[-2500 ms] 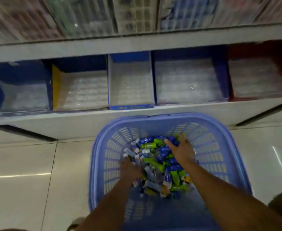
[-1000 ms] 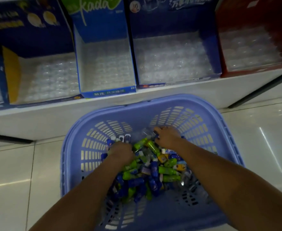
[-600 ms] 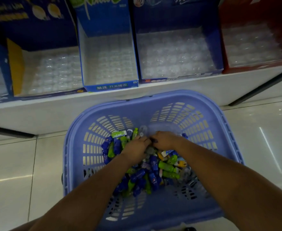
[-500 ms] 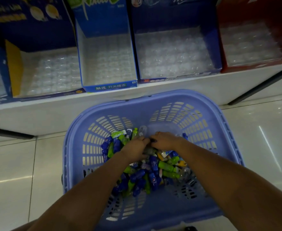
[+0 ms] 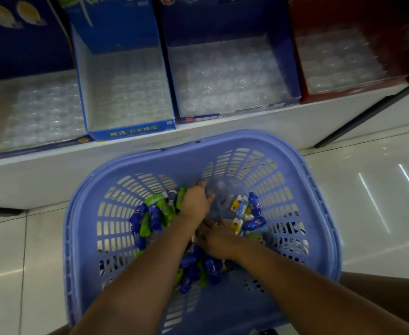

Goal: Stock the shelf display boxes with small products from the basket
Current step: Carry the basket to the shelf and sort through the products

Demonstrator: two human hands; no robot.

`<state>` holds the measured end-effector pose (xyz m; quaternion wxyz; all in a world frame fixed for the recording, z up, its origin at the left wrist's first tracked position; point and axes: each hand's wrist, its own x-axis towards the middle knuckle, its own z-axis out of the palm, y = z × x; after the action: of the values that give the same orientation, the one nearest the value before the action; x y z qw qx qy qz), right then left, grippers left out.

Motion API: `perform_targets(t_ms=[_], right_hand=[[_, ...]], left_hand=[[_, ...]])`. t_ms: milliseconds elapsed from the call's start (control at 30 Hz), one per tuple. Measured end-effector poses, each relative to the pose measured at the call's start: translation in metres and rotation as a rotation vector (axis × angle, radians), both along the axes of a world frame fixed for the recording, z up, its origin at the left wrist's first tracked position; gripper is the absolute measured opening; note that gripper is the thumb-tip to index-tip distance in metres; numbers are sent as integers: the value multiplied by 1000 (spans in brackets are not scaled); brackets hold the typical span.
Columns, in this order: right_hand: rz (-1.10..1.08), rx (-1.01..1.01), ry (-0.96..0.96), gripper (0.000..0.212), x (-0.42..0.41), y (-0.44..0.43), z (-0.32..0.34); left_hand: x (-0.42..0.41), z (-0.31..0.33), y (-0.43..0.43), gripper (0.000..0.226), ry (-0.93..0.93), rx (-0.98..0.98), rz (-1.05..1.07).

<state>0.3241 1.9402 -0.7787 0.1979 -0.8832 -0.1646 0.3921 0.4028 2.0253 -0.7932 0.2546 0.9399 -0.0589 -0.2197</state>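
Both bare forearms [image 5: 150,274] reach forward and down, converging. The left hand [image 5: 195,201] leads, fingers [image 5: 199,184] pointing ahead, blur hiding whether they curl. Just behind those fingers the right hand [image 5: 219,238] lies palm-down, its fingers fairly straight, angled toward the left wrist [image 5: 189,221].

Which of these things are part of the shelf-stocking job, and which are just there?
Job: slotted lilac plastic basket; small blue, green and yellow products inside; navy cardboard display box; light blue cardboard display box; mid-blue cardboard display box; red cardboard display box; left hand; right hand.
Just there: white shelf ledge; glossy tiled floor; dark shelf rail.
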Motion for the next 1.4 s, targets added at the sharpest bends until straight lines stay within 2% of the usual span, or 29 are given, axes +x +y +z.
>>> perform_targets(t_ms=[67, 100, 167, 233, 267, 333, 400, 467, 500, 567, 633, 700, 767, 867, 1000, 1100, 1167, 1233, 1300, 1400], right_hand=[[-164, 103, -154, 25, 12, -7, 2], [-301, 78, -168, 21, 22, -13, 4], [-416, -176, -140, 25, 38, -27, 4], [-346, -359, -103, 29, 45, -43, 0], [-276, -384, -75, 32, 45, -49, 0], [-172, -329, -20, 40, 45, -58, 6], [-173, -195, 43, 42, 49, -65, 15], [-260, -142, 80, 25, 59, -70, 28], [-246, -187, 90, 19, 60, -72, 32], [-92, -290, 187, 25, 53, -74, 40], [193, -392, 353, 33, 33, -70, 45], [375, -492, 400, 28, 11, -71, 41], [403, -496, 380, 27, 0, -73, 41], [426, -479, 349, 25, -6, -73, 44], [377, -490, 256, 17, -8, -69, 44], [310, -517, 269, 11, -6, -68, 43], [291, -541, 311, 31, -3, -68, 46], [158, -552, 352, 25, 1, -67, 49], [-9, -513, 394, 22, 11, -65, 53], [-302, -318, 398, 24, 36, -61, 51]], left_hand=[[-7, -11, 6, 49, -78, 100, 18], [-11, -16, 11, 50, -75, 137, 42], [-20, -22, 20, 56, -31, 250, 27], [-22, -25, 24, 58, -17, 318, -23], [-20, -25, 23, 56, -7, 298, -21], [-13, -23, 17, 50, 16, 193, -6], [-10, -19, 9, 47, 42, 55, 7], [-11, -11, 4, 51, 93, -92, 5], [-12, -8, 4, 50, 89, -139, -10], [-17, 1, 11, 40, 35, -151, -73], [-24, 12, 24, 26, 37, -78, -209], [-29, 24, 39, 20, 149, 43, -398], [-32, 36, 54, 19, 280, 130, -522], [-38, 48, 74, 30, 495, 121, -456], [-55, 59, 86, 30, 735, 151, -281], [-63, 64, 88, 33, 627, 188, -281], [-73, 64, 85, 34, 451, 158, -357], [-90, 60, 80, 53, 316, 163, -490], [-106, 51, 76, 76, 242, 256, -639], [-110, 44, 74, 75, 177, 290, -650]])
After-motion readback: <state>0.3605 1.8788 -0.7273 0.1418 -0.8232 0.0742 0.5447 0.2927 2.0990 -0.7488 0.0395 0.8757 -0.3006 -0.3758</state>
